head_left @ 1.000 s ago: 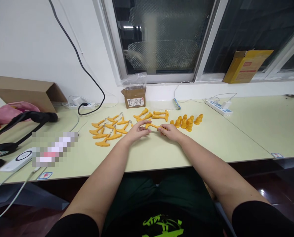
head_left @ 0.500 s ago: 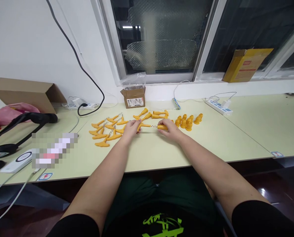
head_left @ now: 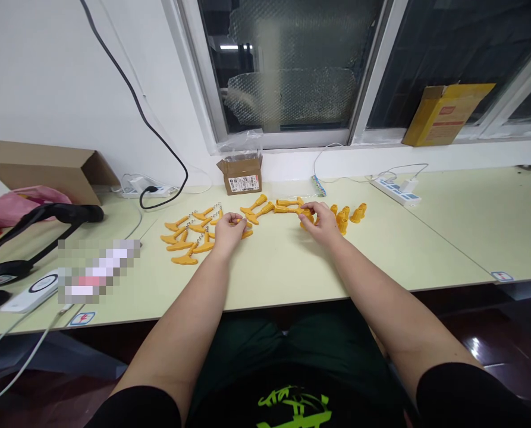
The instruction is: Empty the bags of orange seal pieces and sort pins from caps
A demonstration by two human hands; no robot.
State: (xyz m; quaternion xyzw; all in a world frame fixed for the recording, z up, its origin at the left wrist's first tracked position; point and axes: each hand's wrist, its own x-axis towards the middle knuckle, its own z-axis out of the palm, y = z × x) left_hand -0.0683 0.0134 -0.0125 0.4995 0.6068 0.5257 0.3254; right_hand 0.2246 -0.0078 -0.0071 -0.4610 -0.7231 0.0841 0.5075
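Note:
Yellow T-handled corkscrews (head_left: 185,260) with bare spiral screws lie in a loose group at the left. My left hand (head_left: 229,233) is at the right edge of this group, its fingers pinched on a yellow corkscrew (head_left: 247,233) mostly hidden by the hand. Further right, my right hand (head_left: 323,223) curls its thumb and fingers round a yellow sleeve (head_left: 307,224), partly covered. Several yellow sleeves (head_left: 343,224) stand upright just beyond that hand. Between the hands, farther back, lie corkscrews with their sleeves on, such as a sleeved corkscrew (head_left: 260,213).
A small open carton (head_left: 242,175) stands against the wall. Power strips lie at the right (head_left: 396,191) and the left, with cables. A long brown box (head_left: 37,169), a black strap-like item (head_left: 42,223) and a white device (head_left: 35,291) occupy the table's left end.
The corkscrew and sleeve held in front of me have been drawn apart. My left hand has moved left to the loose corkscrews; my right hand has moved right and back to the sleeves.

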